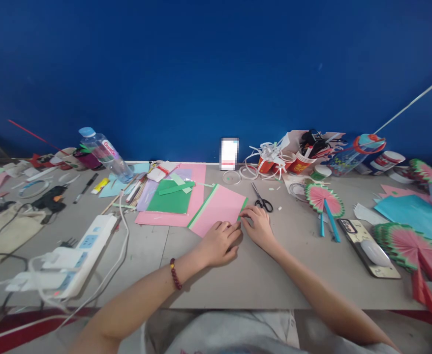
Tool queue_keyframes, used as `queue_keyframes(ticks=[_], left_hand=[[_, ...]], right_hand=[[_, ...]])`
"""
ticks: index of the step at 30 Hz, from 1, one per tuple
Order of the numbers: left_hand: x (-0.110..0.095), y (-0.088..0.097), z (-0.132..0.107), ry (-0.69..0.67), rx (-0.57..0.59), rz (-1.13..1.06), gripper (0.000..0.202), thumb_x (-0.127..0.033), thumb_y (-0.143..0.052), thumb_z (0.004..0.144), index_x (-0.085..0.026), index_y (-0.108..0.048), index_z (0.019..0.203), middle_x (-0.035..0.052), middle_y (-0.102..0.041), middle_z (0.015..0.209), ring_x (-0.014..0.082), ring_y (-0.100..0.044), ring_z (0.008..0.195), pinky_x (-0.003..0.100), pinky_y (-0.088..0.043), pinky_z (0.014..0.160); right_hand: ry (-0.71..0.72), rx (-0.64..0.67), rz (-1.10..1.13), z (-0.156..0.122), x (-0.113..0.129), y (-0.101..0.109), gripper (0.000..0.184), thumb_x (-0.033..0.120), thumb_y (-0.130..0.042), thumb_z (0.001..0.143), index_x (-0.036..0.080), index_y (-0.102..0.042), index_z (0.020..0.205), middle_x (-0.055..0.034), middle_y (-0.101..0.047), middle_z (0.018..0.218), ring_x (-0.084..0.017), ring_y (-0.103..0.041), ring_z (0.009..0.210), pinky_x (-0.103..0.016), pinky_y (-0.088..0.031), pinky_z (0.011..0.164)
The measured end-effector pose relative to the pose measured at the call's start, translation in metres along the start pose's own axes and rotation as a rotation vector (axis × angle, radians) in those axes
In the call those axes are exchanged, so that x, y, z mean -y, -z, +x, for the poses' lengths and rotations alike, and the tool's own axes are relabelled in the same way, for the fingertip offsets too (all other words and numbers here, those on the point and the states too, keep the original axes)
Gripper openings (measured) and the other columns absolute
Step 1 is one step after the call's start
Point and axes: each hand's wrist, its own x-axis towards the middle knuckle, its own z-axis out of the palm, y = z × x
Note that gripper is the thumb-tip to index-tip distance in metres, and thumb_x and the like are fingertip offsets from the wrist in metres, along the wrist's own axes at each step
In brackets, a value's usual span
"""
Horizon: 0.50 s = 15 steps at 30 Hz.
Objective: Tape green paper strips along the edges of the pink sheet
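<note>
A pink sheet of paper [219, 209] with a green strip along its left edge lies on the grey table [260, 275]. My left hand [219, 243] rests on the sheet's near corner with its fingers curled and pinching the edge. My right hand [259, 226] presses on the same near edge just to the right, fingertips together on the paper. Black-handled scissors [262, 200] lie just beyond my right hand. A red bead bracelet sits on my left wrist.
Green paper [169, 199] on a larger pink sheet lies to the left. A white power strip [79, 250] with cables and a black glue gun [48, 199] lie further left, a water bottle [107, 153] behind. Paper fans [324, 199], a phone [369, 246] and red cups [300, 162] fill the right.
</note>
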Motion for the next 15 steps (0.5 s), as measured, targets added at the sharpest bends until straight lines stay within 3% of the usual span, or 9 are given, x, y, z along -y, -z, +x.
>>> queue_keyframes(ticks=[15], left_hand=[[0.0019, -0.0022, -0.0008, -0.036, 0.011, -0.061, 0.040, -0.026, -0.051, 0.085, -0.015, -0.049, 0.123, 0.0115, -0.050, 0.134, 0.0260, -0.046, 0.107, 0.041, -0.041, 0.092]], right_hand=[[0.012, 0.029, -0.017, -0.0010, -0.0013, -0.0008, 0.015, 0.019, -0.052, 0.082, 0.023, -0.064, 0.090, -0.0043, -0.063, 0.109, -0.024, -0.051, 0.099, -0.037, -0.034, 0.084]])
